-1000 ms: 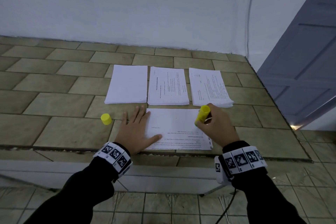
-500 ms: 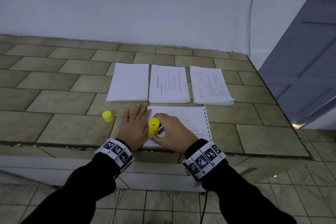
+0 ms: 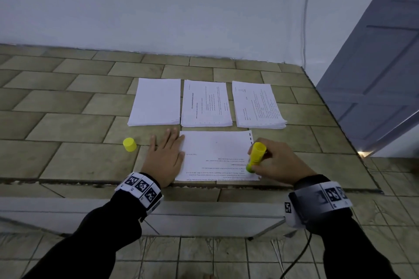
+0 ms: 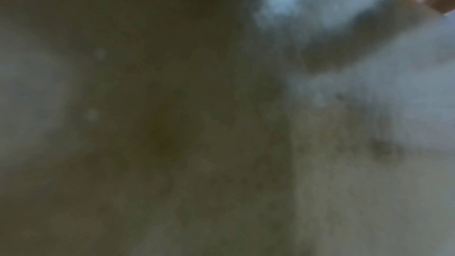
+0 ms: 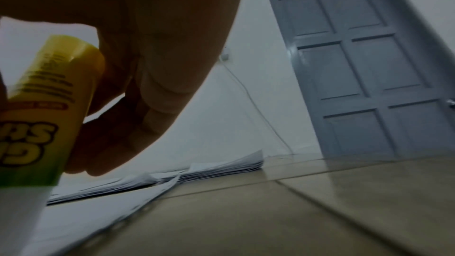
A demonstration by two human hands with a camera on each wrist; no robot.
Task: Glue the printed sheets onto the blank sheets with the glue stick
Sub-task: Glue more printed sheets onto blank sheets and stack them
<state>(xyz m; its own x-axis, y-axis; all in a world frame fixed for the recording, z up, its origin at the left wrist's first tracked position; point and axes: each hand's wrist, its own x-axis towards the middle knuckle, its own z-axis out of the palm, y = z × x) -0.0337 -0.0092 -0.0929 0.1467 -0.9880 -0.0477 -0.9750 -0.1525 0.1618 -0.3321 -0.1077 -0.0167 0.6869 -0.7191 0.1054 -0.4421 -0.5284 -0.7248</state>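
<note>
Yellow glue cap [image 3: 129, 144] stands on the tiled surface [image 3: 68, 127], just left of the left hand [image 3: 165, 160]. Left hand lies flat, fingers [image 3: 170, 137] straight, their right edge pressing the left border of the printed sheet [image 3: 215, 149]. Beyond the fingers: blank stack [image 3: 156, 102], then two printed stacks [image 3: 205, 104] [image 3: 257, 105]. Right hand [image 3: 277, 161] has fingers [image 5: 157, 92] curled round the yellow glue stick [image 3: 256, 157], tilted, tip down on the sheet's right part, below the fingers.
</note>
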